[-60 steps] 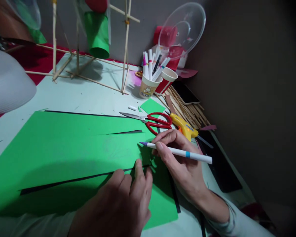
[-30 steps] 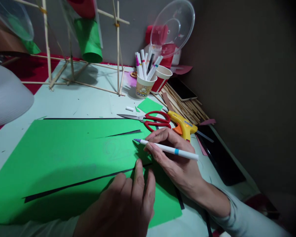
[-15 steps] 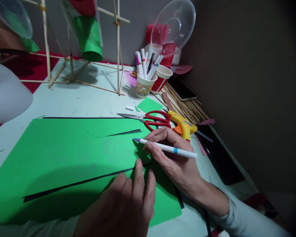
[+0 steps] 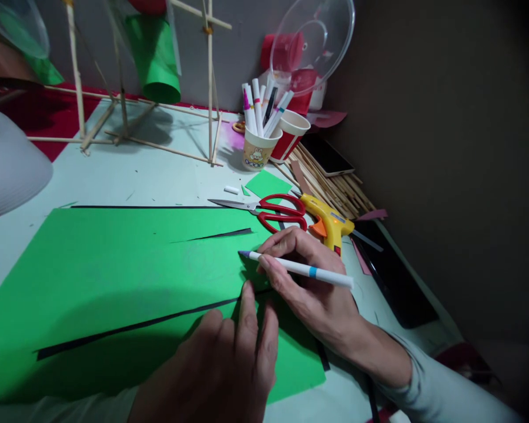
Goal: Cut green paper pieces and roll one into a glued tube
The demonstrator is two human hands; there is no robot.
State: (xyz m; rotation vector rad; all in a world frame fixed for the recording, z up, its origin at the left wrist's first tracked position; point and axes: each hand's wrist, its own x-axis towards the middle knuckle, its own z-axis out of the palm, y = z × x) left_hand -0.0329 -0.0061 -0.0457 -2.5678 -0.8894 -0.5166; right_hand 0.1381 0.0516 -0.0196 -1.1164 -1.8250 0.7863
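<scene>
The right hand [image 4: 315, 288] holds a slim white felt-tip pen with a blue band and a purple tip [image 4: 328, 277] in a narrow grip, thumb against fingers. The pen slants, its tip towards the left, over the right part of a large bright green paper sheet [image 4: 127, 247]; whether the tip touches the paper cannot be told. The left hand [image 4: 223, 352] rests palm down at the near side of the sheet, its grip loose and the fingers somewhat spread, the index fingertip at a long thin black strip [image 4: 127, 329] that runs across the green paper. A short tapered black sliver [image 4: 229, 234] lies farther back on the sheet.

At the far right edge of the sheet are red-handled scissors with silver blades [image 4: 253, 207], near the right hand. Right of them lies a yellow plastic glue gun with an orange trigger [image 4: 328, 214]. A small green paper square [image 4: 268, 184] and a short white cylinder [image 4: 231, 190] lie just beyond the scissors on the pale bench [image 4: 158, 176]. Farther back, a rabbit-printed paper cup [image 4: 256, 154] holds upright white pens, beside a red-and-white paper cup [image 4: 286, 141]. To the right is a bundle of thin wooden sticks [image 4: 330, 188]; at far left stands a wooden stick frame [image 4: 210, 100].
</scene>
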